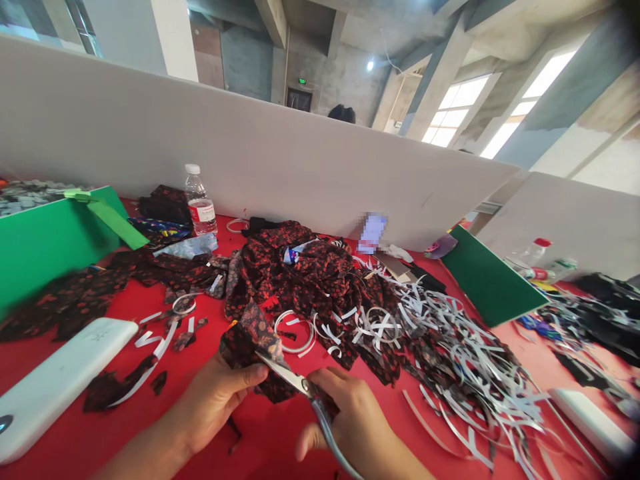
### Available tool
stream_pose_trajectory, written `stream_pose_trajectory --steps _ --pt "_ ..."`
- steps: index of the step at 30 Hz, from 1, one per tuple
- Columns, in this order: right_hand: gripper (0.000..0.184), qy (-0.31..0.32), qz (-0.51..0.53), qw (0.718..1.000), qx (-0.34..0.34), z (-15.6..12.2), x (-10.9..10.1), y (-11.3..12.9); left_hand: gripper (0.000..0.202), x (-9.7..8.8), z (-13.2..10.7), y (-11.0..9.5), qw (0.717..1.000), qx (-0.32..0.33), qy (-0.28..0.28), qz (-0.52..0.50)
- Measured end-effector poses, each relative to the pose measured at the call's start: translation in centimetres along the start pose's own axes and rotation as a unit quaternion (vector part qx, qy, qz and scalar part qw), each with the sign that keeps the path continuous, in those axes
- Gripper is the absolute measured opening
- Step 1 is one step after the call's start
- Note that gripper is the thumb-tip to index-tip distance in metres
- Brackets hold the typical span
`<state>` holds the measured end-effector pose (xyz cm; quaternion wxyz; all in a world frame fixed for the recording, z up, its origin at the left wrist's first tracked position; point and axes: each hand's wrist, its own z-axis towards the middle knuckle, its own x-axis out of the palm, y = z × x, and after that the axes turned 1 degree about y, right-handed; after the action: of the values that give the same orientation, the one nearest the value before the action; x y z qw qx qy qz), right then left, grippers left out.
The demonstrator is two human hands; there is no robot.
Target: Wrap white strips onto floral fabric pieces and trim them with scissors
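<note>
My left hand (215, 393) pinches a piece of dark floral cloth (250, 333) between thumb and fingers. A pair of scissors (295, 380) is in my right hand (350, 407), its fingers on the grey handles and its thumb lower down. The metal blades point left and lie against the cloth, close to my left thumb; whether they are cutting through it I cannot tell. Just beyond both hands lies a heap of the same dark red-patterned fabric (300, 267). A white ring-shaped strip (295, 348) rests beside the held cloth.
A big tangle of white strips (460, 340) covers the right side of the red table (280, 447). At left lies a white power bank (65, 387). A water bottle (201, 207) and a blurred phone (371, 233) stand by the grey partition (280, 160). Green dividers (493, 273) flank the sides.
</note>
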<state>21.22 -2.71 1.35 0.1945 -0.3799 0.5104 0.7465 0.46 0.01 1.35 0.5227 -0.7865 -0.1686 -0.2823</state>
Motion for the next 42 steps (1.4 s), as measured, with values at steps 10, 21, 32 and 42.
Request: stream_pose_trajectory --steps 10,21,32,42 --pt "0.052 -0.004 0.000 1.000 0.019 0.0 0.4 -0.3 0.035 0.3 -0.1 -0.3 1.000 -0.002 -0.010 0.018" --pt "0.052 -0.001 -0.008 0.999 0.045 0.1 0.7 -0.8 0.050 0.5 -0.2 -0.6 0.999 0.001 -0.047 -0.007" --pt "0.051 0.003 -0.011 1.000 0.029 0.1 0.6 -0.6 0.037 0.2 0.1 -0.1 0.999 -0.015 -0.027 -0.024" --pt "0.052 0.006 -0.002 1.000 0.026 0.1 0.4 -0.6 0.052 1.2 -0.2 -0.6 0.999 -0.006 -0.002 -0.053"
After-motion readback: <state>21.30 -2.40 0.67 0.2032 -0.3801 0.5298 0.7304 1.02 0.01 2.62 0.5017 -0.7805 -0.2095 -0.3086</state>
